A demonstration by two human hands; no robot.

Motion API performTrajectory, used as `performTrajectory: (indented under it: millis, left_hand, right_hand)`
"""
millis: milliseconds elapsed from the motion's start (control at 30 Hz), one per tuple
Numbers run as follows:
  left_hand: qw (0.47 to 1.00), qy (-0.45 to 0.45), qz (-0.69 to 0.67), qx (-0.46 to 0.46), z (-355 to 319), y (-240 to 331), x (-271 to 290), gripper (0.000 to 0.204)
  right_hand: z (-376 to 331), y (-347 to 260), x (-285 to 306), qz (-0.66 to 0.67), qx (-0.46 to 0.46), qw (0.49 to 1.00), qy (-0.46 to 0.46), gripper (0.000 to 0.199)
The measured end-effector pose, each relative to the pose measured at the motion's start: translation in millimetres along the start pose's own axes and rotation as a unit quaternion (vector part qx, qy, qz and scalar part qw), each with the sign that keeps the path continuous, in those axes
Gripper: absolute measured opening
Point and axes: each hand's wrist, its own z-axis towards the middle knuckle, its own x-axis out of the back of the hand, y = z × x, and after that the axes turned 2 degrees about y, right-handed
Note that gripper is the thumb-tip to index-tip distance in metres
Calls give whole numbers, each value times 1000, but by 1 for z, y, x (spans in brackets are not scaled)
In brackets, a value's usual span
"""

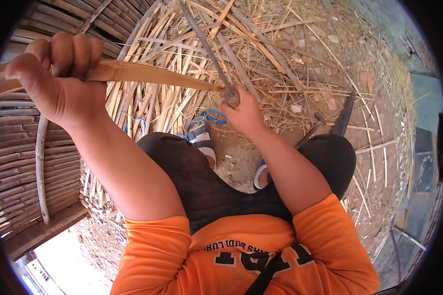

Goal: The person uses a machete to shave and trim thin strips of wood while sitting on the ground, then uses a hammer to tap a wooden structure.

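My left hand [74, 78] is raised at the upper left, its fingers wrapped round a wide, pale bamboo strip [147, 73]. The strip runs across to the right and narrows toward my right hand [243, 110]. That hand is closed round the grip of a long knife [205, 44], whose narrow grey blade points away from me and appears nearly edge-on. The strip's thin end meets the knife just by my right fingers. Whether those fingers also touch the strip, I cannot tell.
Split bamboo pieces [152, 98] and shavings cover the ground ahead. A bamboo slat wall [29, 157] stands at left. My sandalled feet [200, 132] are between my knees, near a blue strap [214, 116]. A dark, pointed flat piece [344, 115] lies beyond my right knee.
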Motion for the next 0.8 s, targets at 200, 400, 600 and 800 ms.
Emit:
performTrajectory:
  millis: [200,400,600,800]
  left_hand:
    - [1000,-8,-8,4,-4,5,-2,55]
    - [1000,6,12,-15,-5,0,-1,52]
    - [955,224,179,-71,-6,-4,-21,46]
    - [909,378,171,-24,0,0,-28,59]
  right_hand:
    - [-8,147,-34,-184,-214,954,-97,45]
    - [10,104,-39,-101,-145,984,-7,41]
    - [16,20,-32,39,3,997,70,41]
    - [-25,64,-65,-44,-81,996,7,44]
